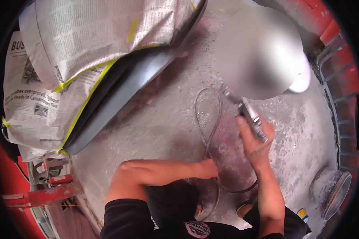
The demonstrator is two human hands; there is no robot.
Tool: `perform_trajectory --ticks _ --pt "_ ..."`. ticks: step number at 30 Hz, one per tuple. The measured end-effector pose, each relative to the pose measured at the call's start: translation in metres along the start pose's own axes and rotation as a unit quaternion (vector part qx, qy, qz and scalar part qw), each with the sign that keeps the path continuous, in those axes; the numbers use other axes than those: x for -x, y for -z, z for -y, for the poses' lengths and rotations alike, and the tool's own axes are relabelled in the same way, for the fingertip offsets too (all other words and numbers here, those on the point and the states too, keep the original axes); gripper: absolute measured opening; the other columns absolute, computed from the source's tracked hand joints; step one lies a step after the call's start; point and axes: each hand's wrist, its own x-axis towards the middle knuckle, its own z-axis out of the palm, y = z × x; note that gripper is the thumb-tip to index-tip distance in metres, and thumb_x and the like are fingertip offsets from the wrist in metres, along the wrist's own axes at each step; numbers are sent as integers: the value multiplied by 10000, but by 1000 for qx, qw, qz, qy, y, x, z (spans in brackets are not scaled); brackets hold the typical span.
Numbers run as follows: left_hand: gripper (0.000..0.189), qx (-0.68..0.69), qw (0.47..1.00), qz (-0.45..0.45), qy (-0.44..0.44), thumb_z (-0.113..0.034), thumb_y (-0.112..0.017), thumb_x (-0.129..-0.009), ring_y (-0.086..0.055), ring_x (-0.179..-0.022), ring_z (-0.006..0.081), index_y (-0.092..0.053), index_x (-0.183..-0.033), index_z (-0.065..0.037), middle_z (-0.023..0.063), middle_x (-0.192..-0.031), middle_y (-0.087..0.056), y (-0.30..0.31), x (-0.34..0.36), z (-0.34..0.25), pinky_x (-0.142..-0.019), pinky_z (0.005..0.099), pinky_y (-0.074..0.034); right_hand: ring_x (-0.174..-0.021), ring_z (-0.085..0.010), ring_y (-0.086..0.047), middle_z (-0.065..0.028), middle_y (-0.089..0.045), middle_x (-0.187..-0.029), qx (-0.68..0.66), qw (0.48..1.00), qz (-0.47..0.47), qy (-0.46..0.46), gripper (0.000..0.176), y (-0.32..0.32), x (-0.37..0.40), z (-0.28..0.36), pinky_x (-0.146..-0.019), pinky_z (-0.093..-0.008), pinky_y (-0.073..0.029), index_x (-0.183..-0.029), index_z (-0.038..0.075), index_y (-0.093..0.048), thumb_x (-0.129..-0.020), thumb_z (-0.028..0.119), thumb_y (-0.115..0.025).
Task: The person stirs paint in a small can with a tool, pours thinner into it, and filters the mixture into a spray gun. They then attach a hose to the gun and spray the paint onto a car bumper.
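Observation:
A metal spray gun [252,115] is gripped in my right hand [257,139], held out in front of me over the floor. Its front end lies beside a large blurred grey-and-white round area, where details cannot be made out. My left hand [207,168] is closed around a thin dark hose [208,146] near my body. The hose loops on the floor ahead of that hand and curves back toward my right forearm. To the left stands a dark grey curved panel [119,103], partly covered with newspaper sheets [95,36] and edged with yellow tape [87,101].
A metal rack [333,95] stands along the right edge, with a round metal rim or drum [335,193] below it. A small yellow-and-blue can [302,215] is near my right side. Red metal parts [44,195] lie at the lower left. The concrete floor [163,127] is stained.

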Motion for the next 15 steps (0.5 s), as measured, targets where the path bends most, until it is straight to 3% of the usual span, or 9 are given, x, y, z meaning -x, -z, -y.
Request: perform_trajectory --ticks 2,4,6,7,8,10,11,13,15 --pt "197 -7 1000 -16 8 -196 -691 -831 -794 -902 347 -841 -944 -137 128 -943 -801 -1 -7 9 -796 591 -641 -816 -175 -758 -122 -802 -934 -4 991 -66 -117 385 4 -8 -6 -721 -318 -593 -1293 -58 -738 -943 91 -803" --pt "194 -11 1000 -25 16 -190 -688 -832 -795 -907 345 -835 -941 -126 128 -931 -802 6 -7 12 -817 583 -646 -757 -142 -731 -91 -798 -909 8 991 -88 -100 376 -2 -10 -3 -679 -301 -582 -1303 -56 -735 -958 85 -787" --pt "178 -47 998 -23 -31 -186 -682 -835 -792 -897 354 -832 -915 -131 129 -904 -799 13 -10 11 -752 597 -627 -729 -160 -731 -107 -800 -906 4 999 -31 -30 378 -8 -9 4 -686 -308 -586 -1303 -52 -736 -959 96 -789" --pt "178 -49 998 -20 -33 -186 -682 -835 -792 -897 354 -832 -915 -131 129 -904 -799 8 -12 12 -752 597 -627 -753 -205 -751 -134 -798 -922 47 991 -25 124 395 -15 -10 -7 -704 -330 -597 -1285 -40 -746 -921 97 -816" --pt "176 -31 998 -48 -40 -190 -682 -834 -791 -886 350 -833 -905 -131 131 -903 -799 -3 -17 11 -747 605 -625 -753 -205 -751 -134 -798 -922 49 991 -28 122 395 -15 -8 -3 -704 -330 -597 -1285 -40 -746 -921 97 -816" --pt "175 -14 996 -79 -51 -194 -683 -834 -790 -876 346 -834 -894 -131 133 -901 -798 -32 -35 8 -743 614 -624 -795 -256 -775 -156 -795 -951 24 984 120 128 414 -13 -2 20 -735 -352 -612 -1252 -26 -759 -865 92 -847" --pt "178 -11 988 -139 -71 -192 -684 -832 -789 -878 349 -834 -894 -121 140 -907 -799 -52 -48 5 -766 638 -625 -782 -278 -775 -153 -794 -971 -4 984 159 80 426 -10 -2 33 -730 -363 -614 -1244 -16 -763 -842 91 -853" --pt "181 -6 975 -204 -88 -191 -685 -830 -787 -879 351 -834 -894 -110 147 -913 -800 -43 -48 -4 -789 662 -627 -768 -274 -769 -155 -792 -959 15 985 143 97 425 -6 1 39 -722 -366 -609 -1248 -19 -761 -848 94 -852" --pt "204 -42 993 -53 -96 -193 -693 -824 -784 -894 366 -842 -924 -95 152 -954 -809 18 -27 -33 -823 697 -623 -753 -261 -761 -159 -786 -918 50 988 95 108 405 -5 0 48 -699 -364 -598 -1258 -29 -755 -880 90 -838"
